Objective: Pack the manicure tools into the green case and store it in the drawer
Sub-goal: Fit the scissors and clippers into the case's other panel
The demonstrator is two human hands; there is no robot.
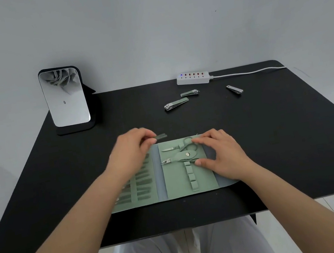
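The green case lies unfolded flat on the black table. Its left panel holds several slim green-handled tools in slots. On its middle panel small scissors and nippers sit under a snap strap. My left hand hovers over the left panel's top edge, fingers pinched on a slim green tool that pokes out to the right. My right hand rests on the case's right side, fingertips touching the scissor and nipper handles. Three nail clippers lie loose farther back.
A standing mirror on a black base is at the back left. A white power strip with its cable running right lies along the back edge. My grey-trousered legs show below the table's front edge. No drawer is in view.
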